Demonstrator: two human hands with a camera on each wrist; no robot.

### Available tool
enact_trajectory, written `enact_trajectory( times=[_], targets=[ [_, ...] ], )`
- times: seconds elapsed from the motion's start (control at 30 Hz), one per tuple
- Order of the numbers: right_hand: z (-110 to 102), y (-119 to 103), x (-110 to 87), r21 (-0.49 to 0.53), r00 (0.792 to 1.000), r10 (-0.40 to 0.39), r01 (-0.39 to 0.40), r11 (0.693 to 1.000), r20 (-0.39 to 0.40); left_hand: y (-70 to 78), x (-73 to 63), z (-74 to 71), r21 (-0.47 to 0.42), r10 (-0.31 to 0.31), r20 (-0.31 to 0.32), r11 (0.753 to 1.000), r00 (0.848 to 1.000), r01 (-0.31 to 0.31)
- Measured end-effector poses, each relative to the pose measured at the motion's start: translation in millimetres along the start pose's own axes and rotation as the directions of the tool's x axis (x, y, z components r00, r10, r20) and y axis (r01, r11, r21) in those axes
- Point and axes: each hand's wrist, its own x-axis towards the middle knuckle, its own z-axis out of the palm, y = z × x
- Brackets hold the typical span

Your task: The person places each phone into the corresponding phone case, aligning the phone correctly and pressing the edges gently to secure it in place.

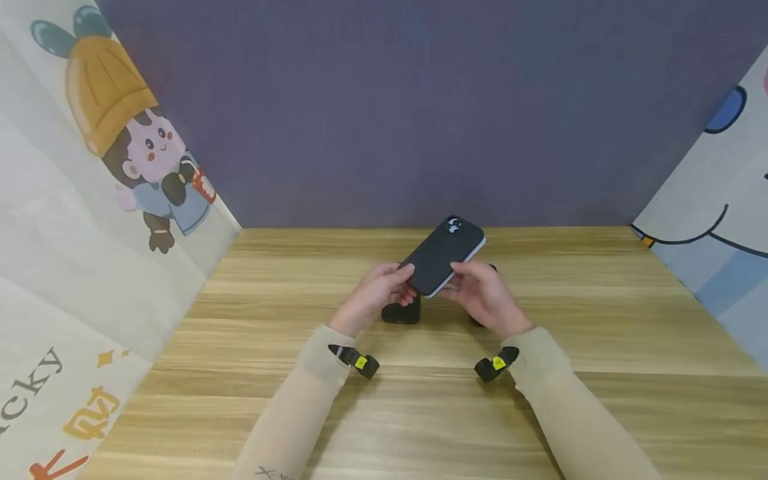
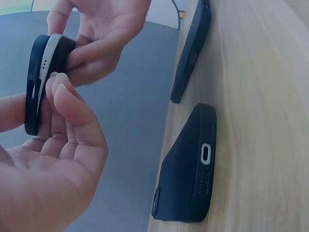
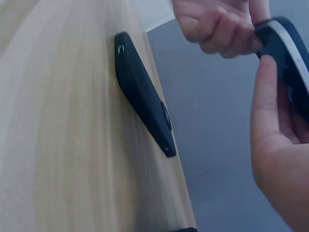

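Above the table, both hands hold a smartphone (image 2: 45,58) with a black phone case (image 1: 435,259) over its back. In the left wrist view a gap shows between the case and the phone's pale edge at one end. My left hand (image 1: 377,290) pinches the lower left corner, thumb on the case and fingers beneath. The thumb of my right hand (image 1: 487,299) lies on the right long edge, with fingers behind. Below the hands, a black-cased phone (image 2: 186,166) lies on the table on the left, and another black phone (image 3: 142,96) on the right, partly hidden in the head view.
The wood-grain table (image 1: 600,320) meets a dark grey panel (image 1: 438,113) at the back. Printed cloths with cartoon figures hang on the left (image 1: 54,220) and right (image 1: 720,200). A black strap with a small camera (image 1: 367,365) sits on each wrist.
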Motion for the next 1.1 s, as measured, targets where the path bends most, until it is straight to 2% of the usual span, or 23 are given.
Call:
enact_trajectory(
  times=[0.13, 0.3, 0.5, 0.8, 0.97, 1.03, 1.1],
  targets=[
    [-3, -7, -0.9, -0.029, 0.999, 0.02, -0.021, 0.999, -0.028, -0.5, -1.0, -1.5, 0.005, -0.005, -0.018, 1.0, 1.0, 0.005],
    [-10, -20, -1.3, -0.055, 0.991, 0.054, -0.061, 0.997, -0.118, 3.5, -4.0, -7.4, 0.068, 0.002, -0.033, 0.998, 0.999, 0.0],
    [-12, -27, -1.8, -0.079, 0.984, 0.072, -0.085, 0.993, -0.163, 7.7, -6.2, -11.5, 0.12, 0.01, -0.043, 0.993, 0.999, -0.005],
    [-8, -27, -1.6, -0.031, 0.981, 0.083, -0.09, 0.995, -0.174, 6.6, -4.2, -12.5, 0.093, 0.043, -0.124, 0.995, 0.991, -0.032],
    [-8, -26, -0.9, -0.019, 0.985, 0.088, -0.091, 0.996, -0.15, 8.0, -4.2, -13.1, 0.076, 0.046, -0.149, 0.996, 0.988, -0.035],
    [-9, -26, -1.2, -0.032, 0.986, 0.104, -0.109, 0.994, -0.128, 8.7, -4.5, -13.6, 0.075, 0.044, -0.164, 0.997, 0.985, -0.032],
    [-10, -27, -1.9, -0.092, 0.984, 0.143, -0.153, 0.984, -0.106, 9.2, -4.6, -14.4, 0.076, 0.044, -0.193, 0.997, 0.98, -0.03]
  ],
)
